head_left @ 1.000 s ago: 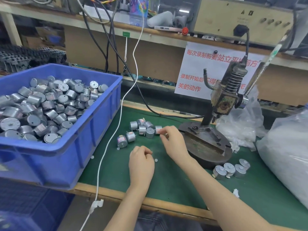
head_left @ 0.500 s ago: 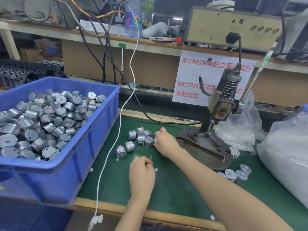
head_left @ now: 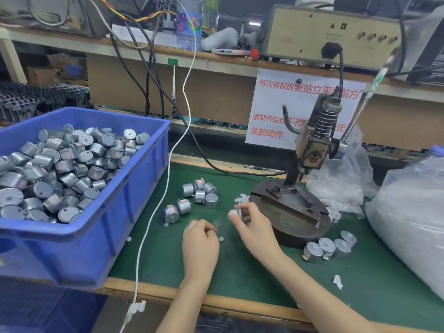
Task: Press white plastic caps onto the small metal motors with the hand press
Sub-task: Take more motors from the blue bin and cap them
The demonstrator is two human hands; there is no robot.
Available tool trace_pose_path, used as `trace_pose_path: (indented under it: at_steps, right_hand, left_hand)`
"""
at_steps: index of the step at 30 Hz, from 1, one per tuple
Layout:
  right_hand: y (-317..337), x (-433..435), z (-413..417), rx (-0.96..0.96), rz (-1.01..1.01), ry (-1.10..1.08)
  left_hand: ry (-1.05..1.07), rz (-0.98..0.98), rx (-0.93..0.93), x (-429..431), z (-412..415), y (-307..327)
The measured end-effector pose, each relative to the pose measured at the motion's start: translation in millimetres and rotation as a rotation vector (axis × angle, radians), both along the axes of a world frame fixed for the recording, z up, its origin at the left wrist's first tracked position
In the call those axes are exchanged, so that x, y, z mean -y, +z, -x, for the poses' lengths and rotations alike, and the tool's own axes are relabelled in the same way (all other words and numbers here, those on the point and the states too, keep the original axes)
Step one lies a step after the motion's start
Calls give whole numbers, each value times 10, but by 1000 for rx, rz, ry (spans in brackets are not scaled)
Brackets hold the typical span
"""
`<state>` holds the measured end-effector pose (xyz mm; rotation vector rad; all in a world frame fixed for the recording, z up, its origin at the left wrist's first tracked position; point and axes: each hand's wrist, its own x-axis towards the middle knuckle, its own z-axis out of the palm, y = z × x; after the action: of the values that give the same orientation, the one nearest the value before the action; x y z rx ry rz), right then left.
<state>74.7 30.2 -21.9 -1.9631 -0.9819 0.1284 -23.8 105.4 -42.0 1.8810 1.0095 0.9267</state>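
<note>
While the motor [head_left: 239, 212] sits pinched in the right hand [head_left: 254, 227] just above the worktop [head_left: 240, 272] beside the press base [head_left: 288, 212], its white cap [head_left: 232, 213] looks loose and could drop or seat crooked; left hand [head_left: 200, 239] curled, contents unclear.

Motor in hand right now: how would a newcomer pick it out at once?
Find the hand press on its round dark base at the right of the green mat. Just left of that base, the right hand pinches one small silver motor. Unlike the motors lying loose on the mat nearby, it alone is held.
</note>
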Motion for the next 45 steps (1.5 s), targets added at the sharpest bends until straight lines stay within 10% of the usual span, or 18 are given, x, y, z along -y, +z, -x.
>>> trace_pose_path:
  at_steps: [45]
  right_hand:
    - [-123, 4, 194, 489, 509, 150]
  left_hand:
    - [36, 44, 19, 40, 46, 29]
